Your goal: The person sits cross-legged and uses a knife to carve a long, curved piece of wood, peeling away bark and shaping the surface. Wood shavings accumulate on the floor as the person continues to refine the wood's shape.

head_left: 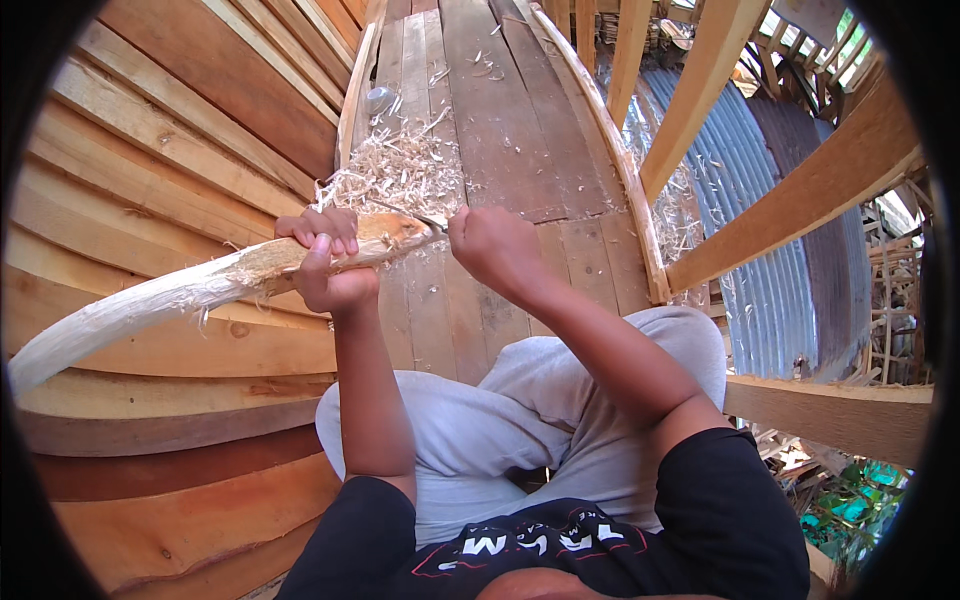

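A pale, peeled and slightly curved wooden pole (180, 290) slants in from the left rim, its rough tan end reaching the middle of the view. My left hand (335, 265) is closed round it near that end, fingers over the top and thumb on the near side. Just right of the pole's tip, my right hand (490, 245) makes a fist. From this fist a thin dark knife blade (408, 211) points left along the far side of the pole's end. The fist hides the knife's handle.
Curled wood shavings (400, 170) lie heaped on the plank floor (510, 130) beyond the pole. A small clear round object (379, 99) sits past them. Stacked boards (170, 230) line the left. Slanting posts (790, 195) and corrugated metal sheets (750, 200) stand at right. My crossed legs are below.
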Motion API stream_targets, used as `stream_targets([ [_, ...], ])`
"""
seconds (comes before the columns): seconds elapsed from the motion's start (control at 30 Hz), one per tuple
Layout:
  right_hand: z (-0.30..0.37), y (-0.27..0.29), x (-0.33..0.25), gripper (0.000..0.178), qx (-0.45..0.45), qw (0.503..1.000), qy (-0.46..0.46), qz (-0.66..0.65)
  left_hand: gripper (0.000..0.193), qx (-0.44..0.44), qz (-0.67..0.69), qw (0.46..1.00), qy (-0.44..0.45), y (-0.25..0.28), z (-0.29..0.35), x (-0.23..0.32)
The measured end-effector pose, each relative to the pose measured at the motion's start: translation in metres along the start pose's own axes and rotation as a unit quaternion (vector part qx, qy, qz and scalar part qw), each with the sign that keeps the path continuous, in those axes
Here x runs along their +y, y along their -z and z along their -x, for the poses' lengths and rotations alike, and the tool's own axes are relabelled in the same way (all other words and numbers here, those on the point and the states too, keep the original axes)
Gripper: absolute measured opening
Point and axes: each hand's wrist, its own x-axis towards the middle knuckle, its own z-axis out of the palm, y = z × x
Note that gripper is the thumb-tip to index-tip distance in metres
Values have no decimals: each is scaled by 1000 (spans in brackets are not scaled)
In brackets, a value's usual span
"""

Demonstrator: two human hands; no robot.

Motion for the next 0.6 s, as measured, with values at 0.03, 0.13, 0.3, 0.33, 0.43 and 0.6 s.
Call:
stream_targets([
  [0.03,4,2,-1,42,-8,1000,-1,15,16,-9,-9,1000,4,-5,4,1],
  [0.13,-25,-12,36,41,-4,999,-34,-2,18,2,13,1000,3,-10,2,-3],
  [0.3,-14,-7,16,43,-2,1000,-13,7,18,-35,16,999,-5,-4,0,-3],
  [0.33,-16,-15,23,43,1,999,-32,-7,19,-16,15,1000,-1,-6,2,-3],
  [0.43,-26,-8,35,44,-31,999,-29,-9,19,8,13,1000,-2,-9,-2,-6],
  [0.6,-26,-14,37,46,-30,999,-3,-25,19,-8,8,1000,-2,-10,-1,-5],
])
